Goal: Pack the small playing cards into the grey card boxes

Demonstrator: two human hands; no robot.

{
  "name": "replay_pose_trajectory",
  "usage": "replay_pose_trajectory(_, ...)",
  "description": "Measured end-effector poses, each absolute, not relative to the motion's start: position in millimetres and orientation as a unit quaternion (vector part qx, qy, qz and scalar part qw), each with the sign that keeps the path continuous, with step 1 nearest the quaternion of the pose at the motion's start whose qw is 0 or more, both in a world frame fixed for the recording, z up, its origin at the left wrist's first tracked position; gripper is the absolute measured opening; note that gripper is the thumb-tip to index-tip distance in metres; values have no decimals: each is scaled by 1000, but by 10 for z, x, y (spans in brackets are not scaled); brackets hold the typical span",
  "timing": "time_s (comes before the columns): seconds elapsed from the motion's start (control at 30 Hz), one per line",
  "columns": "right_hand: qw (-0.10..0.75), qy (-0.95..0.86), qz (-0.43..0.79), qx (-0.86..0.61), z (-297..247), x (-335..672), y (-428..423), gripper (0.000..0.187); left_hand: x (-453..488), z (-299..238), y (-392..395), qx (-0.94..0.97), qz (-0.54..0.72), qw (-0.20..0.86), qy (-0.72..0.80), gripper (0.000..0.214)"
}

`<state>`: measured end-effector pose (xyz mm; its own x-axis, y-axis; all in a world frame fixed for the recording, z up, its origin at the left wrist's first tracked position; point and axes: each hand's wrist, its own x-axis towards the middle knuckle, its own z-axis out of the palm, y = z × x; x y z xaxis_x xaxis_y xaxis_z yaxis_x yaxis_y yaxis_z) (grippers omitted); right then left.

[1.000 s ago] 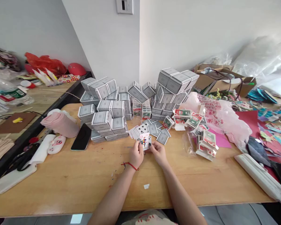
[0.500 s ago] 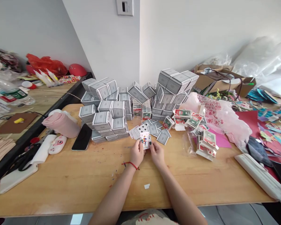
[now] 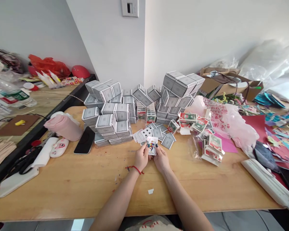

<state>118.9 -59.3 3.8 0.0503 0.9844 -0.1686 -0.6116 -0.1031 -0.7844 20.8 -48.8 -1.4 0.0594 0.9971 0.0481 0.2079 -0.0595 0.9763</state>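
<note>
Between my two hands, at the middle of the table, are playing cards (image 3: 153, 148) with a colourful joker face on top. My left hand (image 3: 142, 156) grips their left side, thumb across the face, a red cord bracelet at the wrist. My right hand (image 3: 161, 158) pinches the right edge. How many cards are held cannot be made out. Just beyond my hands lie loose cards, some face-up spades (image 3: 148, 131) and some with grey backs (image 3: 168, 141). Behind them rise stacked grey-patterned card boxes (image 3: 106, 124), with a second tall stack (image 3: 175, 84) to the right.
Opened red-and-green card boxes (image 3: 213, 144) lie right of my hands, beside a pink plastic bag (image 3: 226, 115). A black phone (image 3: 84, 140) and a rolled pink cloth (image 3: 64, 127) are at left. A white paper scrap (image 3: 151, 191) lies between my forearms on the wooden table (image 3: 86, 186).
The joker card has shifted slightly right and down and turned a little in my hands. My right thumb now sits nearer its upper right edge. The other things have stayed in place.
</note>
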Motion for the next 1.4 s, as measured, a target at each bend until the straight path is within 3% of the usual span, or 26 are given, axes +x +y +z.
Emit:
replay_pose_trajectory(0.33,632,-317,493,-506,-47,1203,-620,28,176,37,-508,563,411,525,488,29)
replay_pose_trajectory(0.57,625,-330,504,-497,10,1264,-638,34,135,126,-502,595,431,459,499,20)
replay_pose_trajectory(0.7,620,-320,509,-503,-7,1250,-633,34,131,93,-492,577,448,480,486,36)
replay_pose_trajectory(0.87,624,-337,490,-507,21,1274,-625,34,127,53,-483,574,445,496,476,31)
replay_pose_trajectory(1.07,626,-326,520,-481,62,1297,-633,37,125,161,-496,579,449,510,450,44)
replay_pose_trajectory(1.4,620,-340,502,-498,86,1293,-652,47,113,155,-494,574,447,515,453,45)
